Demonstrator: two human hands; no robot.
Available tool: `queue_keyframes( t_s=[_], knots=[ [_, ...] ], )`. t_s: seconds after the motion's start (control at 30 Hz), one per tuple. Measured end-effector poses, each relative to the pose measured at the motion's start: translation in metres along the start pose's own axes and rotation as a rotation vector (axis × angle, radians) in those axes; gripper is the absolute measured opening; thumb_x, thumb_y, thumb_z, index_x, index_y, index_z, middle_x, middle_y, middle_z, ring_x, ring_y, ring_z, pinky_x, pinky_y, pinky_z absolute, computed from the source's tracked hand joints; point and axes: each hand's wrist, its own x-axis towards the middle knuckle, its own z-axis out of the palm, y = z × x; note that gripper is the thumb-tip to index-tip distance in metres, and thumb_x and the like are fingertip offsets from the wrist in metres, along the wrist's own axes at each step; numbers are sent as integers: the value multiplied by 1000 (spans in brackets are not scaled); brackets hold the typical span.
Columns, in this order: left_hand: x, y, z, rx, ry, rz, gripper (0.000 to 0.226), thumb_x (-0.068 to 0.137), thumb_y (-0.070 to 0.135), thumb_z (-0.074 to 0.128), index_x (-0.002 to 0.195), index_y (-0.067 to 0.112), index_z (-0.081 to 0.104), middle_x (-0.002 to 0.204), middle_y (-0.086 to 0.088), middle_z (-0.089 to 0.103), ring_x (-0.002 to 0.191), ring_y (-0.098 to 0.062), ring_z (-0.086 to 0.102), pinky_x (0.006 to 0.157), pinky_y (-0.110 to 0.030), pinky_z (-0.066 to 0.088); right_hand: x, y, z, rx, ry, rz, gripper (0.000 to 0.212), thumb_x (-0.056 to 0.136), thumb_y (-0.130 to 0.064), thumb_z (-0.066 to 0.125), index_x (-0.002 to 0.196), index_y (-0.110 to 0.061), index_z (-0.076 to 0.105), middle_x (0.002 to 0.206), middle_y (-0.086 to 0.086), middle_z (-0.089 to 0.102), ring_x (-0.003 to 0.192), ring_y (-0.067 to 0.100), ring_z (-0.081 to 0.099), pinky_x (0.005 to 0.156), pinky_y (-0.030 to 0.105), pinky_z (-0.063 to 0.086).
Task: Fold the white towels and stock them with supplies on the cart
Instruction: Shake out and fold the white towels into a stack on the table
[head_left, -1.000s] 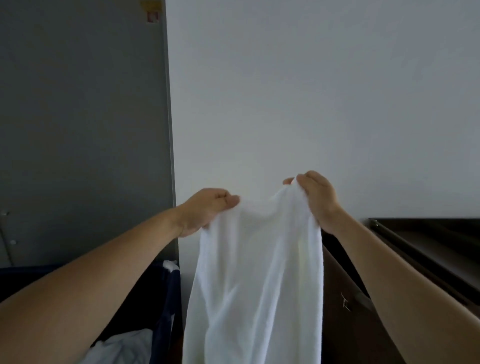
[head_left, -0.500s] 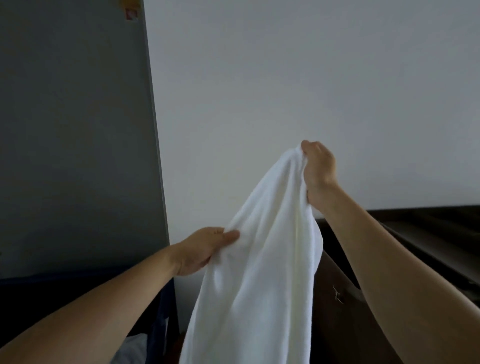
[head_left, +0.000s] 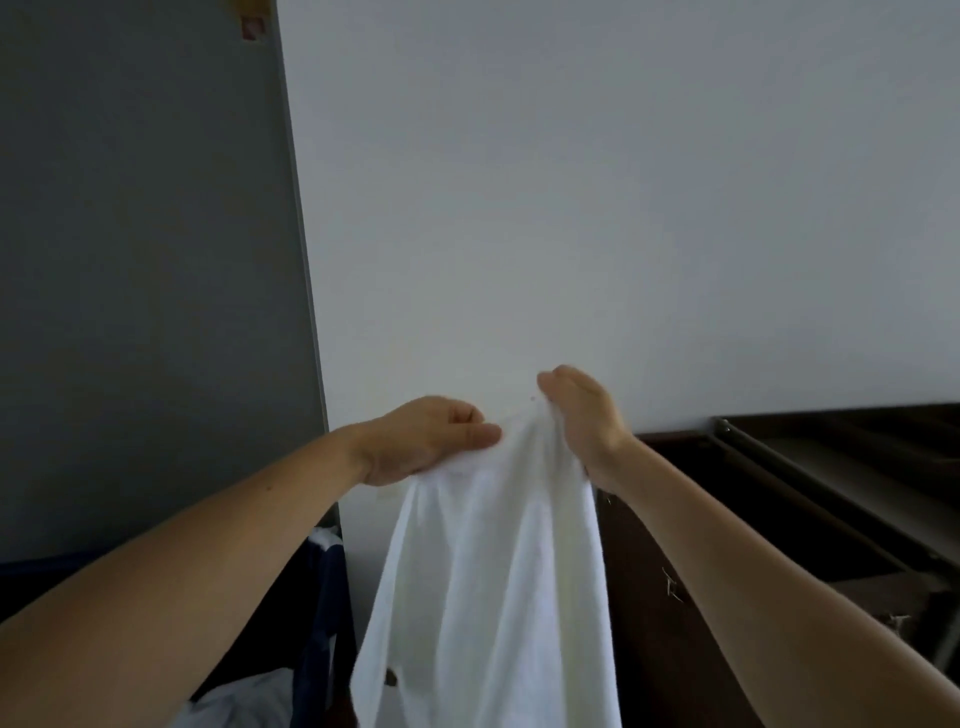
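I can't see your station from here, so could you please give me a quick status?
Left hand and right hand both grip white towel top edge. Towel hangs unfolded. Nothing in the way.

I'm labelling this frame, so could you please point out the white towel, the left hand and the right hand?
white towel (head_left: 498, 597): head view, the hanging middle of the cloth.
left hand (head_left: 422, 441): head view, middle of the hand gripping the towel's top edge.
right hand (head_left: 584, 422): head view, middle of the hand.

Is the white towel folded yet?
Not folded: left hand and right hand grip the white towel by its top edge; it hangs loose.
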Motion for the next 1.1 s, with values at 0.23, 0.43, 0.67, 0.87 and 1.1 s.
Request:
queue_keyframes(
  t_s=[0.23,0.43,0.67,0.87,1.1],
  knots=[
    [-19,-45,-1,-127,160,-145,41,102,28,53,119,-9,61,121,-25,65,104,-36,66,100,-40,50,38,-28,-31,14,353,-15,38,92,-8,50,61,-21,32,47,-15,36,46,5,33,46,22,30],
    [4,9,-9,-77,224,-36,36,99,31,55,101,-3,66,93,-11,68,83,-21,64,80,-37,53,8,11,6,-25,-28,-10,34,98,-13,50,66,-22,52,81,-16,72,67,5,56,61,23,44],
    [7,-1,-6,203,81,-71,26,101,33,55,85,12,62,83,1,60,75,-13,53,69,-27,43,4,20,18,-176,-27,10,40,97,-14,53,60,-21,39,61,-7,38,57,6,37,55,27,36],
    [-15,-38,-17,86,71,-178,23,99,14,54,105,-6,63,93,-8,66,84,-19,61,78,-31,46,35,0,-13,-167,244,22,33,96,-18,49,65,-19,36,65,-3,35,60,16,33,56,33,29],
    [-25,-61,-29,-248,291,-208,17,99,8,53,98,1,68,97,-14,74,90,-28,70,89,-42,57,43,17,-31,-238,314,121,29,97,-18,42,70,-17,32,71,-1,31,60,15,28,52,33,24]
  ],
)
